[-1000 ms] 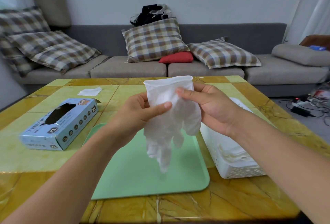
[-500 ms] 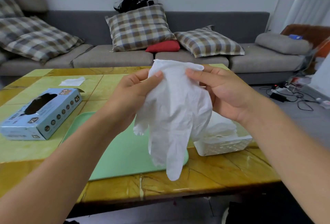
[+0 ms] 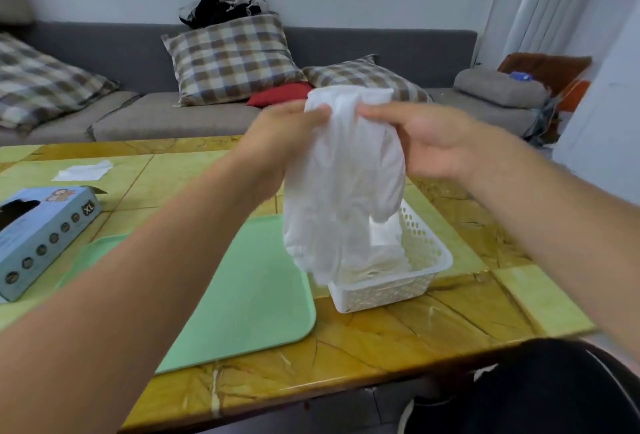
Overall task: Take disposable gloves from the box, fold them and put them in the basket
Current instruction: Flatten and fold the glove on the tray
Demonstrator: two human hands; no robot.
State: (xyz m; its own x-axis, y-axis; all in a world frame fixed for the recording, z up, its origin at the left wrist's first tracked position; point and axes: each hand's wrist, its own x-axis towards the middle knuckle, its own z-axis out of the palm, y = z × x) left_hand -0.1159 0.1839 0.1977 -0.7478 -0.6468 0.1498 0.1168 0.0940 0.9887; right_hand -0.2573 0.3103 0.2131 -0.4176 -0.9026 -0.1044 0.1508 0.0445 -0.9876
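Holding the disposable glove (image 3: pixel 343 177) up by its cuff, left hand (image 3: pixel 277 146) and right hand (image 3: pixel 429 143) each pinch a corner, fingers clamped; it hangs above the white basket (image 3: pixel 429 274). Lay it flat on the green tray (image 3: pixel 249 295), on the worktop (image 3: pixel 381 340), before folding.

Glove held up over the table
Left hand (image 3: pixel 277 143) and right hand (image 3: pixel 433 143) pinch a white glove (image 3: pixel 343 184) above the basket (image 3: pixel 429 260).
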